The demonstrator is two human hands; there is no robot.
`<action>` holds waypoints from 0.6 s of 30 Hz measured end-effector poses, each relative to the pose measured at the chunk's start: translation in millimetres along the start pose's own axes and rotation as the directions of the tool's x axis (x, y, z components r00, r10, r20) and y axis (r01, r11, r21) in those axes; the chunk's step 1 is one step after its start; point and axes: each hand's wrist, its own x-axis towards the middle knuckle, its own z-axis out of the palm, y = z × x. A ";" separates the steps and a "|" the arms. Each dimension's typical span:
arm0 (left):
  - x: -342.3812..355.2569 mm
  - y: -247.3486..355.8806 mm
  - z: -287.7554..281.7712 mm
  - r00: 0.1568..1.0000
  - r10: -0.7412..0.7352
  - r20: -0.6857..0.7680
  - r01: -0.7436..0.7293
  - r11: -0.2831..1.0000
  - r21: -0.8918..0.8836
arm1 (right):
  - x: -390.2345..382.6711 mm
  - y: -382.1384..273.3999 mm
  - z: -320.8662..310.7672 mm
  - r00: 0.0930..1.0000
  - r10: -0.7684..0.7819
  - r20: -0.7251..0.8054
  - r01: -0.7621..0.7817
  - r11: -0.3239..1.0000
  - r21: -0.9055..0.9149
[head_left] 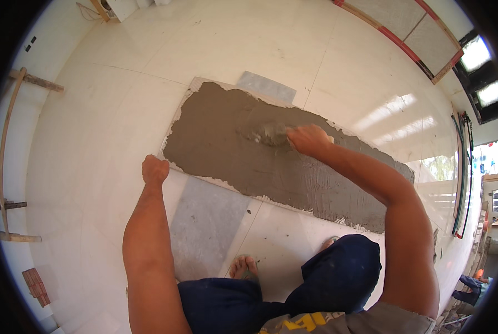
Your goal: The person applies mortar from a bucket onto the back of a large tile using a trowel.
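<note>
A long rectangular tile lies in front of me, its upper face covered with wet grey mortar (221, 133) that thins toward the near right. My right hand (310, 140) is closed round the handle of a trowel (270, 134), whose metal blade is smeared by motion and rests on the mortar near the middle. At the tile's left corner, my left hand (155, 169) is closed in a pinch against the pale tile edge (164, 149). What the fingertips press on is partly hidden. Ragged mortar rims the tile's long sides.
Grey slabs show under the tile, one on the near side (207, 222) and one on the far side (268, 86). Framed panels (399, 33) lie far right. Wooden pieces (12, 139) lean at left. A stack of reddish strips (36, 286) sits lower left. My sandalled foot (243, 267) is close by.
</note>
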 end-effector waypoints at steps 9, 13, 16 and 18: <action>-1.4 -9.8 -3.2 0.999 -0.004 -0.032 0.004 1.000 -0.010 | 31.1 33.1 9.3 0.940 0.340 -0.021 -0.323 0.908 0.268; -1.7 -10.6 -6.8 1.000 -0.014 0.001 0.014 0.999 -0.036 | -7.4 36.1 23.0 0.924 0.377 0.068 -0.381 0.885 0.268; -0.1 -6.1 -9.2 1.000 0.000 -0.002 -0.001 0.999 -0.054 | -56.2 50.1 39.5 0.920 0.371 0.127 -0.392 0.872 0.293; 1.3 -8.7 -11.5 1.000 0.010 -0.025 -0.011 0.999 -0.046 | -77.3 41.8 32.9 0.914 0.346 0.213 -0.401 0.856 0.326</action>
